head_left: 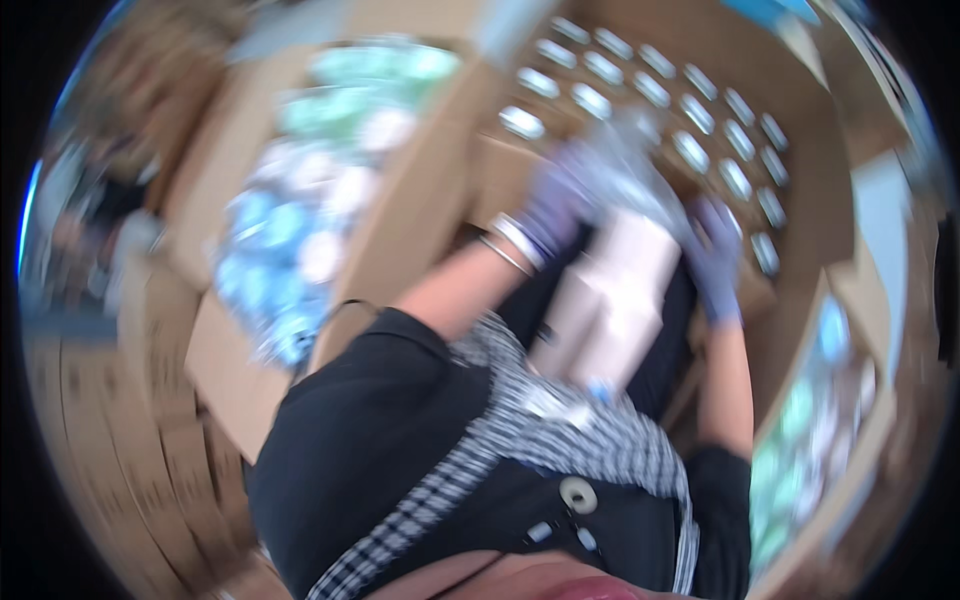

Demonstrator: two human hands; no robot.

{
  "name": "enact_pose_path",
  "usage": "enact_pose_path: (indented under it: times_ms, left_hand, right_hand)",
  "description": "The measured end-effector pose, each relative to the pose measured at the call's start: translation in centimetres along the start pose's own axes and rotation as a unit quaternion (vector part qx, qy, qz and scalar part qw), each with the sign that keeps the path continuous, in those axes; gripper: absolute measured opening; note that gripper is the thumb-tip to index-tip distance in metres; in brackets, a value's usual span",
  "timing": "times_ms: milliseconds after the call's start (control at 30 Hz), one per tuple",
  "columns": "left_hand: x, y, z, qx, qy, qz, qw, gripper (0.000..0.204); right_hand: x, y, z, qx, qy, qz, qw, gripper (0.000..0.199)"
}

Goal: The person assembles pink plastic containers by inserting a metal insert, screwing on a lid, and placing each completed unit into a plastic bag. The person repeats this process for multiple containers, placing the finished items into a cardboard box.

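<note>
Pale pink containers (pixel 608 300), blurred by motion, rest over my lap. A crinkled clear plastic bag (pixel 632 165) lies over their far end. My left hand (pixel 560 205), in a purple-grey glove, is closed on the bag's left side. On the other side my right hand (pixel 714 255), gloved alike, is beside the bag's edge with its fingers bent. Motion blur hides whether those fingers grip the film. A checked black-and-white apron (pixel 560 435) reaches the near end of the containers.
Ahead, a large cardboard box (pixel 810 330) holds rows of items with shiny pale tops (pixel 652 90). At left, an open carton (pixel 400 225) contains wrapped green, pink and blue items. Another carton (pixel 850 480) stands at right. Stacked cardboard boxes (pixel 110 450) line the left.
</note>
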State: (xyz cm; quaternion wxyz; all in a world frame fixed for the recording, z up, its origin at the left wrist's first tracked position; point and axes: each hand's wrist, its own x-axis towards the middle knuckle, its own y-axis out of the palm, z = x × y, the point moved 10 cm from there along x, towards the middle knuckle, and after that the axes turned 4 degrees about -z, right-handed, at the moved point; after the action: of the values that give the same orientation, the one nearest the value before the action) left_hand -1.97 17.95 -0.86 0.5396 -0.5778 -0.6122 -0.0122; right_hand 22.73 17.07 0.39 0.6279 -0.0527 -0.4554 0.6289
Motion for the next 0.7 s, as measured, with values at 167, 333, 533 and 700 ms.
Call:
enact_pose_path:
  times_ms: [167,333,533,700]
  left_hand:
    - [-5.0,0.2,-3.0,-0.21,-0.223,0.087,0.948,0.034]
    - [-13.5,-1.9,-4.6,-0.229,-0.285,0.04,0.93,0.032]
    - [-7.3,-5.3,-9.4,-0.134,-0.114,-0.029,0.984,0.029]
    - [-9.5,-1.2,-15.0,-0.193,0.034,0.264,0.944,0.029]
  right_hand:
    - [-8.1,0.9,0.6,0.159,-0.024,0.054,0.986,0.013]
    - [-12.9,0.3,8.9,0.197,-0.086,0.212,0.953,0.013]
    - [-10.1,-1.2,6.8,0.233,0.179,0.07,0.953,0.025]
    - [-15.1,2.4,9.6,0.242,-0.038,0.48,0.842,0.022]
